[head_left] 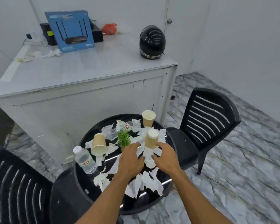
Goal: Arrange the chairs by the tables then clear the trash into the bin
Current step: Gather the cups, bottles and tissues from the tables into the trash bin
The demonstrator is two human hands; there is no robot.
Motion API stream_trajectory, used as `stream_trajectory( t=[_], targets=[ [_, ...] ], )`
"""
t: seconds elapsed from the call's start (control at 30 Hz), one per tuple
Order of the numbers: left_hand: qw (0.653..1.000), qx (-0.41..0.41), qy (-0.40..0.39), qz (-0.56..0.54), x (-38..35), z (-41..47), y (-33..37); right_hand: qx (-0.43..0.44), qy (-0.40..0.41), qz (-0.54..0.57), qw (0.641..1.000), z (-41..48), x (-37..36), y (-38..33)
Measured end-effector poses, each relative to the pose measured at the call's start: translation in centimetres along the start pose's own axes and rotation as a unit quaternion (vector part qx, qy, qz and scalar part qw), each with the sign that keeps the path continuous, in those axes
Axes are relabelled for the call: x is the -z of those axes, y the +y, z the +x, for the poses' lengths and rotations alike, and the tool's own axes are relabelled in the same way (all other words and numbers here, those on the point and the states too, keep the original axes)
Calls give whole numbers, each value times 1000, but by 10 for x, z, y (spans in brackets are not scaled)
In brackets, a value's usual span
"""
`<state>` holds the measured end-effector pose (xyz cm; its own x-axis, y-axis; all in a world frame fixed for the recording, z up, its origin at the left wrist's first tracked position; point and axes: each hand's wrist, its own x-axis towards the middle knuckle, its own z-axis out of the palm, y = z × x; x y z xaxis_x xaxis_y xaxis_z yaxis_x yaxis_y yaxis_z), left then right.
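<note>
A round black table (86,188) carries several torn white tissues (145,183), three brown paper cups and two plastic bottles. One cup (148,118) stands upright at the far edge, another (98,144) lies tipped at the left, and a third (151,139) stands upside down in the middle. An upright bottle (85,159) is at the left; a crushed bottle (121,128) lies at the back. My left hand (130,160) and my right hand (166,159) hover, fingers spread, over a tissue (148,156) just below the upside-down cup. Black chairs stand at the right (205,120) and lower left (19,188).
A small green plant (124,139) stands mid-table, close to my left hand. Behind the table is a white counter (87,68) with a black helmet (152,42), a blue router box (69,30), a red bag (109,29) and crumpled tissues (52,53). Marble floor lies at the right.
</note>
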<state>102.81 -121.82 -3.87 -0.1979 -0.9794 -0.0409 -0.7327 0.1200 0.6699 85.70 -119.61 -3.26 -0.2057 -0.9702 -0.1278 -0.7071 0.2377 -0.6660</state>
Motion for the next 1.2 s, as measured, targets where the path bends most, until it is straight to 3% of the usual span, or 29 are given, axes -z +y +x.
stream_trajectory(
  t=[0.23, 0.67, 0.93, 1.2],
  targets=[
    [999, -11, -39, 15, -4, 75, -9, -37, 25, -2, 999, 48, -10, 7],
    [1000, 24, -7, 17, -33, 224, 10, -84, -18, 91, 992, 158, -38, 50],
    [999, 30, 1, 42, -77, 289, 10, -68, -100, 124, 985, 179, -47, 81],
    [997, 63, 27, 35, -98, 299, 1, -23, -73, 156, 985, 177, -47, 82]
  ],
)
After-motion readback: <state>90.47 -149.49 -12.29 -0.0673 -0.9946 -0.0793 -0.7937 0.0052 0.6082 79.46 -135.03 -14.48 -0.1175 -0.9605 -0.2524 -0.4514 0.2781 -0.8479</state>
